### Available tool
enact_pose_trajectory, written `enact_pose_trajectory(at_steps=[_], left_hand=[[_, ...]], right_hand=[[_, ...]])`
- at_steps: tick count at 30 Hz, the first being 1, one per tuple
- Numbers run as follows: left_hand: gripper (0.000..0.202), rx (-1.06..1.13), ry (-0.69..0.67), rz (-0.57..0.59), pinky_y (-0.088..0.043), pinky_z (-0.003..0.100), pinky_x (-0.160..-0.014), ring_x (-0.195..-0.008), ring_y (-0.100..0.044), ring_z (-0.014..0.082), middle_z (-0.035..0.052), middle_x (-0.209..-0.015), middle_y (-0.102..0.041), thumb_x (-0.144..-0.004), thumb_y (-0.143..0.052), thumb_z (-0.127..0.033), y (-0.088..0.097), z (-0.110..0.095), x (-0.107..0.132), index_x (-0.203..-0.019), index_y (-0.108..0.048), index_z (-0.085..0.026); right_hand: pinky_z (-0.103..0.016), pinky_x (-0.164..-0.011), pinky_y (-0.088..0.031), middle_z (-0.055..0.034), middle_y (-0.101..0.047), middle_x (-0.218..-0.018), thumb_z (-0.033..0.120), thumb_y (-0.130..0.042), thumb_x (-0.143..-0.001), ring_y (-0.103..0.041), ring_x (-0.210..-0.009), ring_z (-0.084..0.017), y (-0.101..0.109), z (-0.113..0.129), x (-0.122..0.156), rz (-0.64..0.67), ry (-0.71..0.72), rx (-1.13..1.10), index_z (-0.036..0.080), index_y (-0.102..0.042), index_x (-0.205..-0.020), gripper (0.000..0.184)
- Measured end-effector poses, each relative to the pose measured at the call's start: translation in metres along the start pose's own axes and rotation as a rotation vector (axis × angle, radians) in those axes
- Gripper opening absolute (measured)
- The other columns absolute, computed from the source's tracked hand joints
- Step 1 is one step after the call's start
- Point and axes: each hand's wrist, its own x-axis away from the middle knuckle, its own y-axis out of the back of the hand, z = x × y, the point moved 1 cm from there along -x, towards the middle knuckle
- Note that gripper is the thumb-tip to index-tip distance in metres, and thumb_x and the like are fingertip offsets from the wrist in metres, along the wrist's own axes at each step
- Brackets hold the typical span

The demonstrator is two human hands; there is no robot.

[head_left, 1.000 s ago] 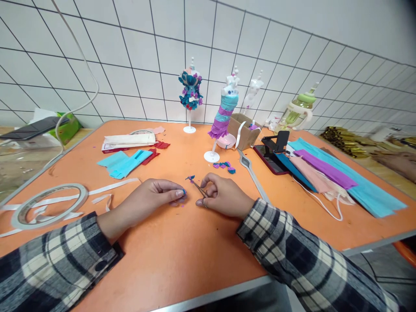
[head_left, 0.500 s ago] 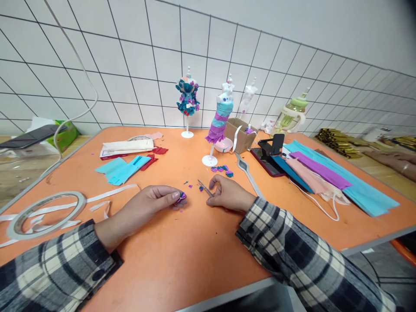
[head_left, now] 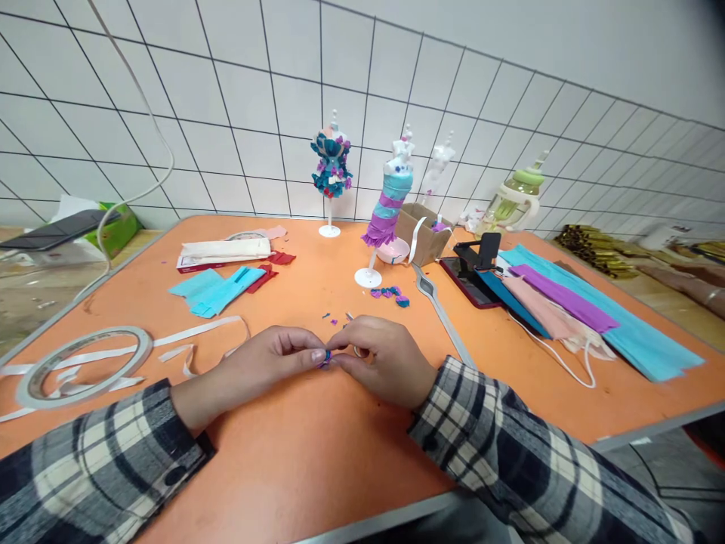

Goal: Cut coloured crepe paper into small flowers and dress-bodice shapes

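Between the thumb and fingers of my left hand (head_left: 283, 357) is a small purple-and-blue crepe paper piece (head_left: 325, 358). My right hand (head_left: 385, 359) meets it from the other side, its fingertips pinched on the same piece. Behind my right hand, part of a thin metal tool (head_left: 350, 316), perhaps scissors, peeks out; most of it is hidden. Several similar purple-and-blue paper pieces (head_left: 390, 292) lie just beyond, near the base of a small dress form (head_left: 390, 200) wrapped in light blue and purple paper. Tiny paper scraps (head_left: 334, 322) dot the orange tabletop.
A tape roll (head_left: 28, 378) with white strips lies at left, below light blue paper (head_left: 223, 291). At the back stand a teal-decorated dress form (head_left: 331, 170), a cardboard box (head_left: 424, 233) and a bottle (head_left: 515, 200). Paper sheets (head_left: 560, 298) and a phone (head_left: 467, 283) lie right.
My right hand has moved left from the thin metal tool to my left hand, and its fingers now grip the paper piece. The view has shifted slightly.
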Motion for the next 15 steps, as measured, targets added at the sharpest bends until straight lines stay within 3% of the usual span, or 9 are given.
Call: enact_pose_trajectory(at_steps=[5,9,12,15], left_hand=[[0.028,-0.063,-0.035,0.009,-0.053,0.03,-0.079,-0.083,-0.067,0.0203,0.0009,-0.085,-0.077,-0.085,-0.063,-0.048,-0.004,-0.005,0.0,-0.084,-0.075,-0.022],[0.038,-0.02,-0.066,-0.086,-0.053,0.035,-0.09,-0.1,-0.067,0.0242,0.0049,-0.105,-0.076,-0.085,-0.064,-0.049,-0.007,-0.003,0.0,-0.113,-0.071,-0.024],[0.053,0.085,-0.09,-0.156,-0.055,0.033,-0.085,-0.097,-0.069,0.0227,0.0076,-0.115,-0.073,-0.087,-0.064,-0.05,-0.005,0.002,0.002,-0.133,-0.059,-0.026],[0.047,0.171,-0.108,-0.179,-0.056,0.03,-0.074,-0.09,-0.07,0.0227,0.0096,-0.111,-0.073,-0.086,-0.064,-0.052,-0.001,0.005,0.003,-0.123,-0.064,-0.024]], right_hand=[[-0.025,-0.068,-0.042,-0.0004,-0.066,-0.075,0.022,-0.066,-0.086,-0.057,-0.07,-0.012,0.001,-0.002,0.0,0.039,-0.002,0.015,0.019,-0.069,-0.083,0.006],[-0.024,-0.067,-0.041,0.0,-0.065,-0.077,0.016,-0.065,-0.084,-0.056,-0.069,-0.011,0.002,0.001,0.0,0.058,-0.043,0.009,0.018,-0.067,-0.083,0.003],[-0.023,-0.063,-0.04,0.0011,-0.064,-0.074,0.015,-0.066,-0.082,-0.054,-0.065,-0.01,0.002,0.001,-0.001,-0.007,-0.101,-0.009,0.019,-0.067,-0.081,0.004],[-0.023,-0.06,-0.039,0.0021,-0.062,-0.069,0.014,-0.068,-0.08,-0.051,-0.061,-0.01,0.002,-0.001,-0.002,-0.098,-0.163,-0.037,0.019,-0.067,-0.078,0.005]])
